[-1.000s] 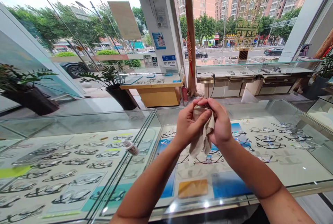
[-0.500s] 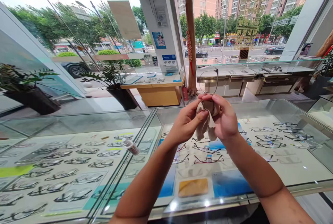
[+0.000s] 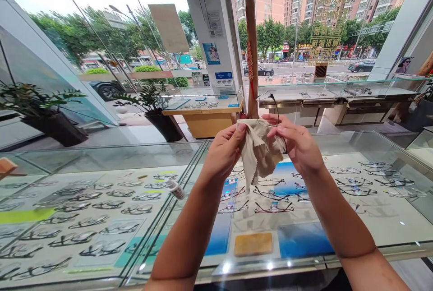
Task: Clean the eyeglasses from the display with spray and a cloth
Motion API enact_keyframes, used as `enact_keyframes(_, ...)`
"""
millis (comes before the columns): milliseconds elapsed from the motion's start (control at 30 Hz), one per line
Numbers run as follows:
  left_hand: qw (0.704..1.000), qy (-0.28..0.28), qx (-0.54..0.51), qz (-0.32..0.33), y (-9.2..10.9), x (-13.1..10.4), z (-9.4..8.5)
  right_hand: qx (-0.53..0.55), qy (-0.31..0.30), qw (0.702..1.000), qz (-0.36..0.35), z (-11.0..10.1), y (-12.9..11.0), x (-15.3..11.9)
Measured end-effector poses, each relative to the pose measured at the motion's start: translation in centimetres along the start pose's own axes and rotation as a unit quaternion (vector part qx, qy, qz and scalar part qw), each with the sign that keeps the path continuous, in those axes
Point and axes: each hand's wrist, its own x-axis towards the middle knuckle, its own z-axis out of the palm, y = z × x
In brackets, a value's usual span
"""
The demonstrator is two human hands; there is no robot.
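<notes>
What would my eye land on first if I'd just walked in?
Probably the middle, where the left hand pinches a pale cloth and the right hand holds dark-rimmed eyeglasses beside it. Below, rows of spectacles fill the glass display case, with a small white bottle to the left of the hands. Beyond them rises a tall wooden post.

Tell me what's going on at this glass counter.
A person's left hand pinches a beige cloth, which hangs over a glass display case. The right hand holds a pair of eyeglasses close to the cloth. A small white bottle sits on the glass, and more spectacles lie in rows inside.
</notes>
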Motion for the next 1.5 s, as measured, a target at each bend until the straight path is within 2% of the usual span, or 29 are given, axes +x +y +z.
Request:
enact_keyframes(333,0.999,-0.021,0.028,0.024,1.0,0.0,-0.9,-0.102,-0.084,0.991,0.018,-0.4,0.8,0.4)
enact_keyframes(600,0.996,-0.060,0.063,0.035,1.7,-0.4,-0.8,-0.074,-0.108,0.990,0.042,-0.1,0.8,0.2)
enact_keyframes(667,0.994,-0.037,0.079,0.059,1.5,-0.5,-0.4,-0.057,-0.121,0.990,0.051,-0.1,0.8,0.2)
enact_keyframes(833,0.980,0.074,0.137,0.125,0.2,-0.6,1.0,-0.034,-0.195,0.978,0.061,-0.1,1.3,0.3)
enact_keyframes(1000,0.973,0.123,0.130,0.144,-0.7,-0.5,1.7,-0.048,-0.229,0.970,0.062,-0.3,1.1,0.4)
enact_keyframes(1100,0.981,0.092,0.121,0.124,-0.3,-0.2,1.0,-0.065,-0.226,0.970,0.059,-0.6,0.5,0.3)
enact_keyframes(1267,0.987,-0.065,0.130,0.072,1.4,-0.1,-1.0,-0.081,-0.190,0.977,0.061,-1.3,-0.1,0.2)
enact_keyframes(1333,0.984,-0.100,0.130,0.067,1.8,-0.2,-1.0,-0.065,-0.191,0.977,0.069,-1.4,-0.1,0.2)
enact_keyframes(1400,0.984,-0.086,0.130,0.085,1.8,-0.3,-0.6,-0.043,-0.200,0.976,0.079,-1.4,0.0,0.1)
enact_keyframes(1500,0.981,-0.012,0.147,0.125,1.2,-0.5,0.4,-0.029,-0.213,0.973,0.082,-1.1,0.2,0.1)
